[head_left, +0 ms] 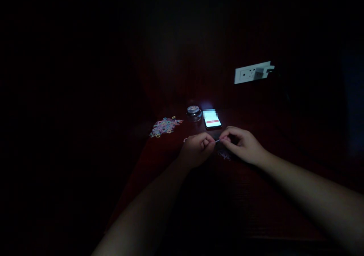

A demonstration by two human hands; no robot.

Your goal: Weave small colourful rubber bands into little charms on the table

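The scene is very dark. My left hand and my right hand meet over a dark red table, both with fingers pinched. Between the two pinches runs a thin pale thread or band, held at each end. A small cluster of tiny bands lies on the table just under my right hand. A pile of small coloured loop bands lies to the left of my left hand.
A lit phone lies face up beyond my hands, with a small round clear container beside it on its left. A white wall socket with a plugged-in charger sits on the dark wall at the right.
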